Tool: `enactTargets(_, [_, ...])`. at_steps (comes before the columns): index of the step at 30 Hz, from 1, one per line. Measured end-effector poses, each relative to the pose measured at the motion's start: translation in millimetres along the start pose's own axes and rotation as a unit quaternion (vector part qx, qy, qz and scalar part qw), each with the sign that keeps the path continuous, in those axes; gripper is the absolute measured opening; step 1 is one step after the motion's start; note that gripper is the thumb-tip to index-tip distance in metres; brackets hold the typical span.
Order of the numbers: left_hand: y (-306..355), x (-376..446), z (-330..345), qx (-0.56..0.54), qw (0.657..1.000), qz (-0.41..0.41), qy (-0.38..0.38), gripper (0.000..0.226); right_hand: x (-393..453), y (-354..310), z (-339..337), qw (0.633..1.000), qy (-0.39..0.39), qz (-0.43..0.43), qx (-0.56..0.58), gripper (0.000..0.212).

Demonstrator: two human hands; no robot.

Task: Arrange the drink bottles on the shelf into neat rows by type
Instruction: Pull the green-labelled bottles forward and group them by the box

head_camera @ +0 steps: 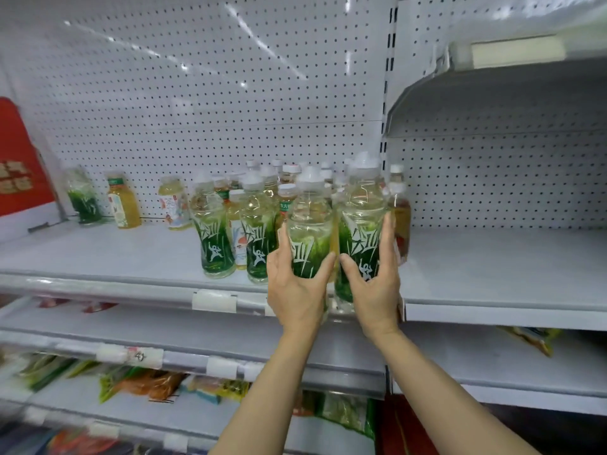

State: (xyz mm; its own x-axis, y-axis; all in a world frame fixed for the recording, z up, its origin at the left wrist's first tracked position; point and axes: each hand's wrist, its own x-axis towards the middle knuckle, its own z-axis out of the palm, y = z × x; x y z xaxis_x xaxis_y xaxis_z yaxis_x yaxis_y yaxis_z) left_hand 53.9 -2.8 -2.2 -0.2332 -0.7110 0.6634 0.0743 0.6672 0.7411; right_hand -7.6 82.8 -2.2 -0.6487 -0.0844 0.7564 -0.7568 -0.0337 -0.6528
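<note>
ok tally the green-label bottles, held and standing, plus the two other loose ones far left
held green bottles: 2
standing green bottles: 3
yellow bottle: 1
pale bottle: 1
total: 7 (the back cluster may hide more)

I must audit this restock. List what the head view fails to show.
- Rear bottles: only caps show, front green bottles hide their types.
- Held bottles' bases: covered by left hand and right hand.
- Price tags: too blurred to read.
- Red sign: cut off at left edge.
</note>
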Motion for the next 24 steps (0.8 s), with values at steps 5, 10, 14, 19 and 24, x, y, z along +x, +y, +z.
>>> enactTargets(5, [-28.1,10.1,-69.4,0.018,0.998,-0.061,0.016,0.095,-37.9,-35.5,57.5,0.998,-0.039,0.017,0.042,0.085])
enactTargets(10, [-60.7,36.2,-129.2,0.086,0.990,-0.100,0.043,0.093,-71.7,-65.7,116.4,0.991,-0.081,0.026,0.099,0.086])
enactTargets(14, [-88.5,69.0,-160.8,0.127,0.984,-0.108,0.062,0.091,-76.6,-84.5,166.1,0.984,-0.115,0.026,0.133,0.087])
enactTargets(19, [-128.5,108.9,-192.7,0.163,0.976,-0.119,0.086,0.089,-74.9,-96.0,231.8,0.972,-0.149,0.040,0.177,0.086])
enactTargets(24, [-164.1,145.6,-221.3,0.180,0.969,-0.128,0.107,0.088,-70.1,-101.3,291.6,0.966,-0.165,0.032,0.197,0.086])
